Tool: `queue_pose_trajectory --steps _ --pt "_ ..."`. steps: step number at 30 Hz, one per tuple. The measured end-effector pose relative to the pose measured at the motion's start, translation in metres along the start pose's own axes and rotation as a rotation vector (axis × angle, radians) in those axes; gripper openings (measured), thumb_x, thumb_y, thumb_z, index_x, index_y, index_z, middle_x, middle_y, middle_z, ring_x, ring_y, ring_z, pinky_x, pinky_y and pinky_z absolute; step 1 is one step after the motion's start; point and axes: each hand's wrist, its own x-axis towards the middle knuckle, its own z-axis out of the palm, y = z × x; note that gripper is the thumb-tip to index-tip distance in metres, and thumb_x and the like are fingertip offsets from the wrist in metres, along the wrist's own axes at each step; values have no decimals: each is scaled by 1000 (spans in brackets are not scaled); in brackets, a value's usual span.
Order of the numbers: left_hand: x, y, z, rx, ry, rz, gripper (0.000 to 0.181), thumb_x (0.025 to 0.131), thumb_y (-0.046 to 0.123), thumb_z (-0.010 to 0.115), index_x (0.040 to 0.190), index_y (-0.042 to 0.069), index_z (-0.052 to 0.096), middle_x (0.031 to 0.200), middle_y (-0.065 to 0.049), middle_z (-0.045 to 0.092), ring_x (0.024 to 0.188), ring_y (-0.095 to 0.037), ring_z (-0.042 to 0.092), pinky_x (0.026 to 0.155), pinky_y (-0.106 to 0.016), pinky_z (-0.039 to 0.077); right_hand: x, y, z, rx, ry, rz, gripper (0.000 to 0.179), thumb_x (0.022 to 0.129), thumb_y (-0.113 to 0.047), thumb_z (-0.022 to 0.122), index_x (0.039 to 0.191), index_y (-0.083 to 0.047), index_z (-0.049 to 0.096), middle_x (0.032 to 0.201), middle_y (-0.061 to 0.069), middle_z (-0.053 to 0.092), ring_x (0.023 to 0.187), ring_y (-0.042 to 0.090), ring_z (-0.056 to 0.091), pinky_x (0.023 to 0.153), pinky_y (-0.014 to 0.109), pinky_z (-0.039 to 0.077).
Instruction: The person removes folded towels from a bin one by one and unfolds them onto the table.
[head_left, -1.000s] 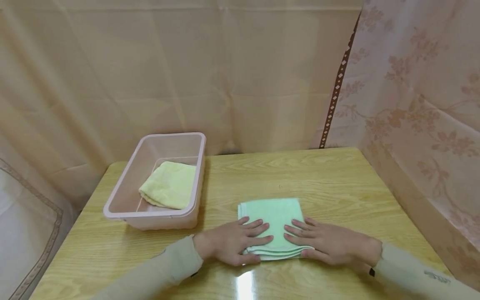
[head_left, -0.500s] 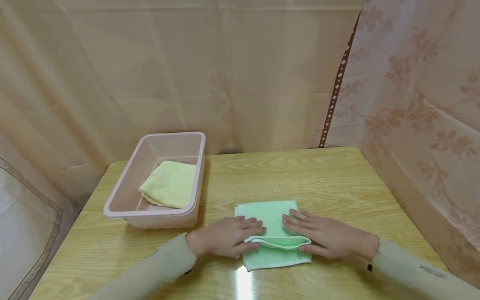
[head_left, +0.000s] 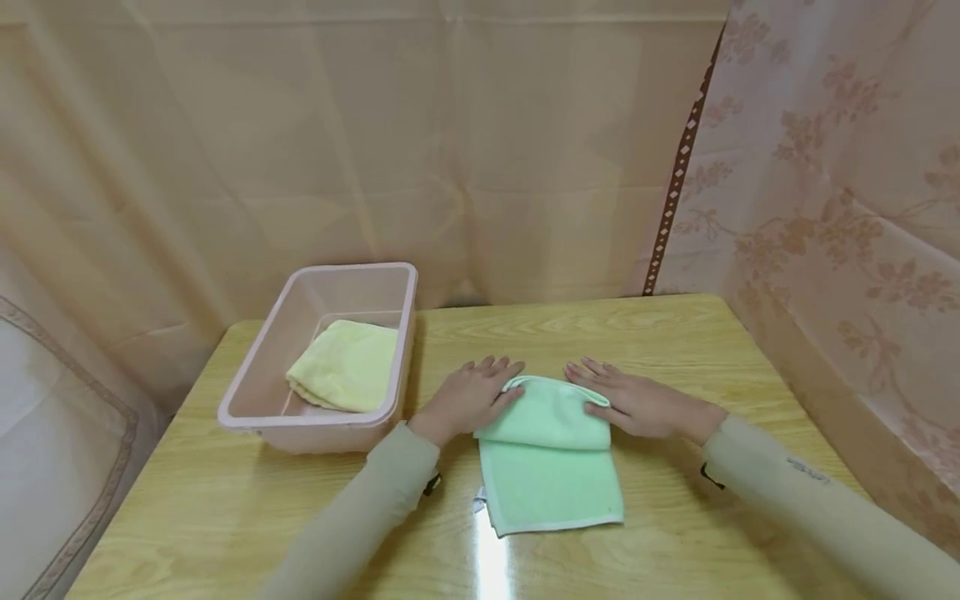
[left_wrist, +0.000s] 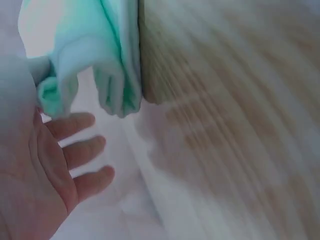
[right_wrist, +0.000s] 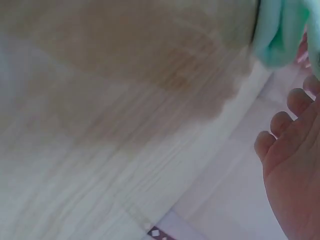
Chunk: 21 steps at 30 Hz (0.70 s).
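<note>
A mint-green towel (head_left: pixel 555 487) lies on the table with its upper part folded back and lifted. My left hand (head_left: pixel 471 398) pinches the left end of the raised fold, thumb in front. In the left wrist view the other fingers (left_wrist: pixel 86 152) of that hand stretch out beneath the looped layers of the towel (left_wrist: pixel 92 55). At the right end of the fold, my right hand (head_left: pixel 637 402) pinches the cloth between its thumb and the fingers behind it. The right wrist view catches only a corner of the towel (right_wrist: pixel 281 35) above the fingertips (right_wrist: pixel 281 122).
Left of the towel stands a pale pink plastic basin (head_left: pixel 322 423) holding a folded yellow towel (head_left: pixel 348 367). The wooden table (head_left: pixel 675 333) meets a beige curtain (head_left: pixel 525 208) at the back and a floral one (head_left: pixel 847 250) on the right. A small white tag (head_left: pixel 480 498) sticks out at the towel's left edge.
Both hands first lay flat on the folded green towel. They have since moved away from the body, bringing the top layer up and back, which uncovers the lower part of the towel.
</note>
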Motion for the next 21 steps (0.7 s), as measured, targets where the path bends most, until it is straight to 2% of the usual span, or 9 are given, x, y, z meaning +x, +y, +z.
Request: queue_pose_trajectory --steps 4,8,13,17,21 --pt "16 -3 6 -16 2 -118 59 110 51 29 157 18 42 155 -14 45 144 -36 40 114 -53 33 16 15 -4 5 23 36 64 110 -47 38 162 -13 24 167 7 19 154 31 11 121 54 14" --pt "28 -6 9 -37 26 -200 58 110 50 30 156 17 42 155 -15 45 143 -38 40 114 -54 33 34 26 -8 -52 48 55 64 110 -43 38 162 -8 23 167 12 18 154 36 9 121 56 12" --pt "47 -12 7 -53 135 -274 56 110 49 30 155 17 42 151 -15 49 141 -39 41 113 -55 33 55 36 -18 -121 112 121 65 111 -42 35 162 -5 19 168 16 12 154 38 2 120 58 8" --pt "60 -16 5 -68 237 -333 55 110 48 31 152 16 46 145 -13 55 137 -38 47 111 -57 35 70 43 -25 -111 178 202 67 111 -47 29 163 -8 14 169 14 1 154 36 -7 120 59 2" --pt "71 -19 7 -67 265 -369 55 110 47 32 150 15 49 144 -13 57 136 -39 48 111 -57 35 80 47 -25 -115 201 286 68 111 -49 26 163 -8 14 168 17 3 153 40 -5 120 60 2"
